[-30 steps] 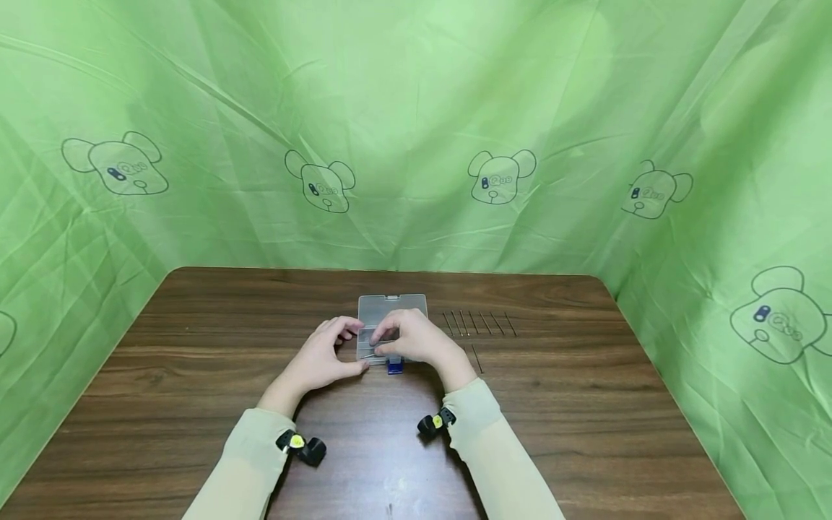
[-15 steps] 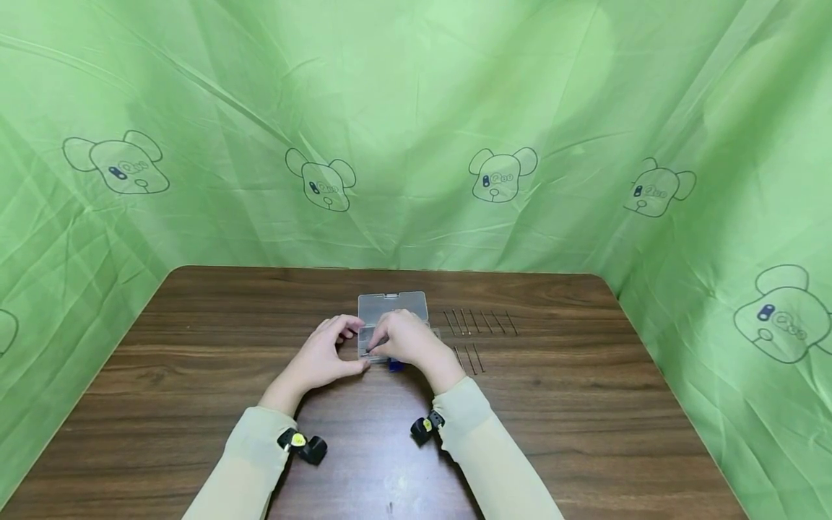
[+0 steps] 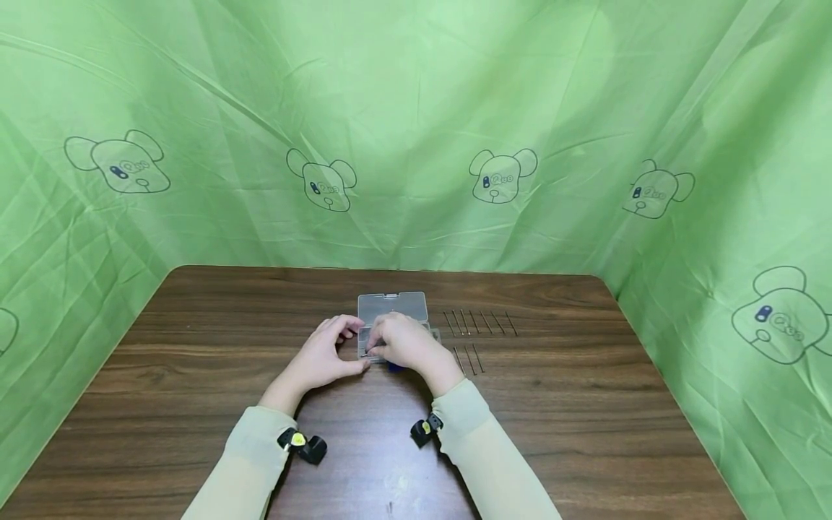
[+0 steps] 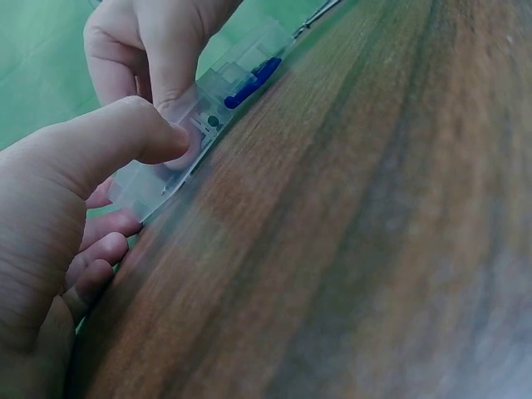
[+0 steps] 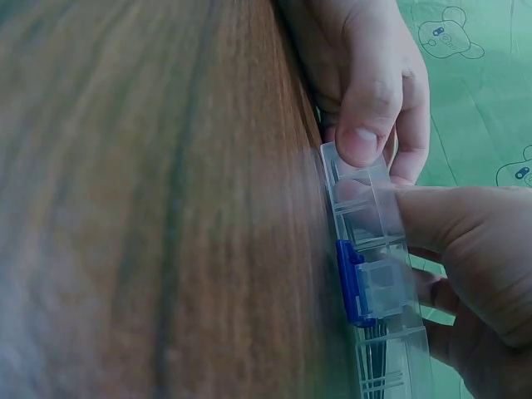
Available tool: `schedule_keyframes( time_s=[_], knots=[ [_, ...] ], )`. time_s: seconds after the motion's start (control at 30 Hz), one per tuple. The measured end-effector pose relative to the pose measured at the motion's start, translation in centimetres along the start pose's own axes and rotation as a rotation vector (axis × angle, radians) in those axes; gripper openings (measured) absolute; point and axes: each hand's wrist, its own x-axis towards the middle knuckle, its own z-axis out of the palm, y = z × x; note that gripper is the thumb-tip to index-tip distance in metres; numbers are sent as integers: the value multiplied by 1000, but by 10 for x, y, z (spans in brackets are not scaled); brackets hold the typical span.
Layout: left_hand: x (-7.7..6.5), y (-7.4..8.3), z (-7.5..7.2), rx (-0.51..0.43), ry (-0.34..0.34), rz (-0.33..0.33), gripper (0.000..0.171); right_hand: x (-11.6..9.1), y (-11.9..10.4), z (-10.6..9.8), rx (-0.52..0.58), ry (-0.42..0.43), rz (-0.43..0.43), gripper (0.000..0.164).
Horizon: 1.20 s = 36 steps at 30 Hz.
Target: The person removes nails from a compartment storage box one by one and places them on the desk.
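Note:
A clear plastic compartment box (image 3: 393, 305) stands with its lid raised at the back. My left hand (image 3: 320, 357) holds its left end, thumb on the front wall and fingers round the far corner. My right hand (image 3: 411, 343) reaches over from the right, thumb and fingers bent down into the left front compartment. I cannot tell whether its fingertips pinch anything. In the right wrist view a blue latch (image 5: 352, 287) sits on the box front. Thin metal rods (image 5: 376, 357) show through the wall of another compartment.
Right of the box, several thin nail-like metal pins (image 3: 475, 322) lie in a row, with a shorter row of pins (image 3: 479, 358) nearer me. The brown wooden table (image 3: 585, 404) ends at a green curtain (image 3: 403, 231) behind.
My right hand has lowered into the box and shifted slightly left, its thumb and fingers drawing closer together. More of the near pins show now. The left hand keeps its hold.

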Motion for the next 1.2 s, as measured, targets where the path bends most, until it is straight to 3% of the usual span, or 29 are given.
schedule_keyframes(
  time_s=[0.37, 1.2],
  knots=[
    [0, 1, -1, -1, -4, -4, 69, -1, 3, 2, -44, -1, -64, 6],
    [0, 1, 0, -6, 6, 14, 68, -4, 8, 0, 87, -17, -63, 7]
  ],
)
